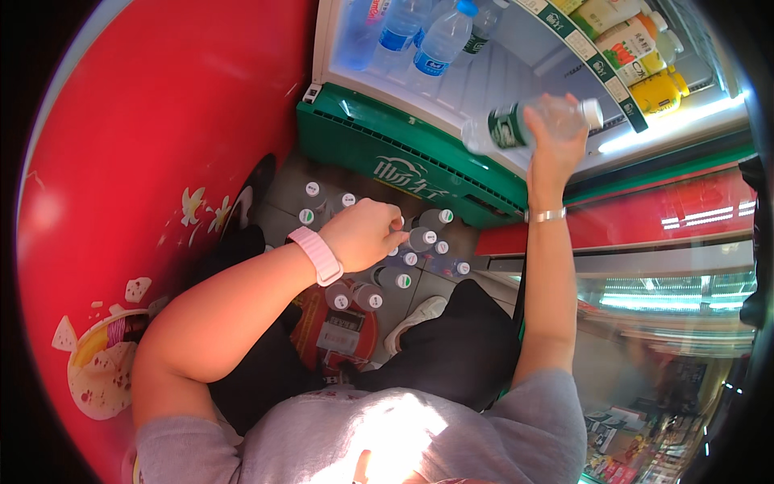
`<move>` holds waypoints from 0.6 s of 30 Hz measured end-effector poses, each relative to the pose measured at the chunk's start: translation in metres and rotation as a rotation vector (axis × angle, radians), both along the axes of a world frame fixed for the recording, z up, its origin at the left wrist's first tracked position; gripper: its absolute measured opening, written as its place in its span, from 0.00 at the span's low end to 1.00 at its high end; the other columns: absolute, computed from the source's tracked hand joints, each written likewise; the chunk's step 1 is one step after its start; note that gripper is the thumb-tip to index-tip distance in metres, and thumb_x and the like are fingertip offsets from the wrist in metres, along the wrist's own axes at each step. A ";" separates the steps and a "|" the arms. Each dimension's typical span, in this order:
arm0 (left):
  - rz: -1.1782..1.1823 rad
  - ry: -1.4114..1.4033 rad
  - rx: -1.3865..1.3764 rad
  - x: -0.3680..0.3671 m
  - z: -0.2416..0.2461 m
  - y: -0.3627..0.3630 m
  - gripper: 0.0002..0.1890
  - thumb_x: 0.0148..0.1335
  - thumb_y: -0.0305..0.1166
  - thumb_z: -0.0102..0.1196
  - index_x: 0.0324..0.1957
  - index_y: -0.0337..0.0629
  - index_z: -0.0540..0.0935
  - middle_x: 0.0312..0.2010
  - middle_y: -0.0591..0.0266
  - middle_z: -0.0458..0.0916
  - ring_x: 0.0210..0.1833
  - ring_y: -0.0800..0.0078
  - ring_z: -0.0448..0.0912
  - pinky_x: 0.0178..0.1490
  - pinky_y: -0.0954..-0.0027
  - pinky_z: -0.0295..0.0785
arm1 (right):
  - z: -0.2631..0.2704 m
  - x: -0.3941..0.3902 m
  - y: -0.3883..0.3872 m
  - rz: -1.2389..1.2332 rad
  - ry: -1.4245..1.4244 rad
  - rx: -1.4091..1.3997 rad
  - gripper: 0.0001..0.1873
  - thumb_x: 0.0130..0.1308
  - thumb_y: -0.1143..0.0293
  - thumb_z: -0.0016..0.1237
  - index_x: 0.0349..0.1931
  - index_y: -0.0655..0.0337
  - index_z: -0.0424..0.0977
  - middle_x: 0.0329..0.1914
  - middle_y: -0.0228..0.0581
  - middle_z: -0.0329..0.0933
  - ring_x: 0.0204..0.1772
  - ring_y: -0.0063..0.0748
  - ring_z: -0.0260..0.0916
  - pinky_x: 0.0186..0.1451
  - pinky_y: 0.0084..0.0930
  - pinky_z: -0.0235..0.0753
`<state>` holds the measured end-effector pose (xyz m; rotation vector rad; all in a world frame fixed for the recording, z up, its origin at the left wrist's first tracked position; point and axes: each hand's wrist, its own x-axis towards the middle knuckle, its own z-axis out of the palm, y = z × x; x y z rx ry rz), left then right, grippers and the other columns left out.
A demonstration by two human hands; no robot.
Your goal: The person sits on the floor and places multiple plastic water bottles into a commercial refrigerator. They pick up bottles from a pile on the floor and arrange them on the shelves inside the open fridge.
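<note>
My right hand (559,130) is closed round a clear plastic bottle (508,127) with a white cap and a dark green label, held sideways at the front edge of the open drinks fridge. Below and to the left, my left hand (366,233) hangs over several capped plastic bottles (422,237) standing on the tiled floor. Its thumb and fingertips come close together near a white cap; whether they grip anything cannot be told. Clear bottles with blue labels (432,57) stand on the fridge's lower shelf (526,72).
A red panel (169,109) rises along the left. The fridge's green base (387,145) lies beyond the floor bottles, and its glass door (653,339) stands at the right. Juice bottles (629,45) fill a shelf at top right. A red round object (338,333) lies between my legs.
</note>
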<state>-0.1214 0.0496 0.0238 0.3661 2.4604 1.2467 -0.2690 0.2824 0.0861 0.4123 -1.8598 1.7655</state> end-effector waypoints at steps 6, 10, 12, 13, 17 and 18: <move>-0.067 0.060 -0.068 -0.010 -0.009 0.003 0.15 0.63 0.36 0.59 0.44 0.32 0.80 0.36 0.43 0.83 0.42 0.46 0.82 0.45 0.55 0.76 | -0.032 -0.165 -0.013 -0.183 0.082 0.267 0.37 0.43 0.75 0.70 0.55 0.66 0.67 0.45 0.42 0.77 0.49 0.35 0.75 0.54 0.29 0.75; -0.070 0.071 -0.055 -0.019 -0.008 0.000 0.15 0.63 0.36 0.59 0.45 0.32 0.79 0.38 0.42 0.82 0.45 0.46 0.80 0.48 0.54 0.75 | -0.063 -0.242 -0.016 -0.489 0.058 0.407 0.43 0.39 0.59 0.71 0.54 0.70 0.65 0.48 0.54 0.78 0.53 0.52 0.76 0.58 0.39 0.74; -0.062 0.064 -0.066 -0.025 -0.010 -0.002 0.16 0.63 0.36 0.59 0.45 0.33 0.79 0.38 0.42 0.82 0.46 0.46 0.80 0.49 0.53 0.75 | -0.073 -0.269 -0.013 -0.527 0.088 0.414 0.44 0.39 0.60 0.71 0.55 0.71 0.64 0.49 0.55 0.77 0.54 0.52 0.76 0.58 0.39 0.74; -0.057 0.049 -0.079 -0.028 -0.011 -0.003 0.16 0.63 0.36 0.59 0.45 0.33 0.78 0.38 0.42 0.82 0.46 0.46 0.80 0.49 0.53 0.75 | -0.075 -0.279 -0.011 -0.548 0.102 0.419 0.45 0.39 0.60 0.71 0.56 0.71 0.64 0.50 0.55 0.77 0.54 0.53 0.75 0.59 0.39 0.74; -0.063 0.057 -0.123 -0.039 -0.014 -0.005 0.16 0.63 0.36 0.59 0.47 0.34 0.78 0.38 0.44 0.81 0.45 0.46 0.80 0.48 0.53 0.75 | -0.076 -0.293 -0.003 -0.481 0.082 0.401 0.52 0.37 0.56 0.74 0.61 0.74 0.60 0.56 0.58 0.72 0.59 0.53 0.72 0.63 0.38 0.70; -0.070 0.048 -0.124 -0.041 -0.014 -0.004 0.16 0.63 0.36 0.59 0.47 0.34 0.78 0.38 0.44 0.81 0.45 0.46 0.80 0.48 0.53 0.75 | -0.078 -0.289 -0.002 -0.451 0.085 0.392 0.55 0.37 0.54 0.74 0.62 0.75 0.59 0.58 0.59 0.71 0.61 0.53 0.70 0.64 0.38 0.69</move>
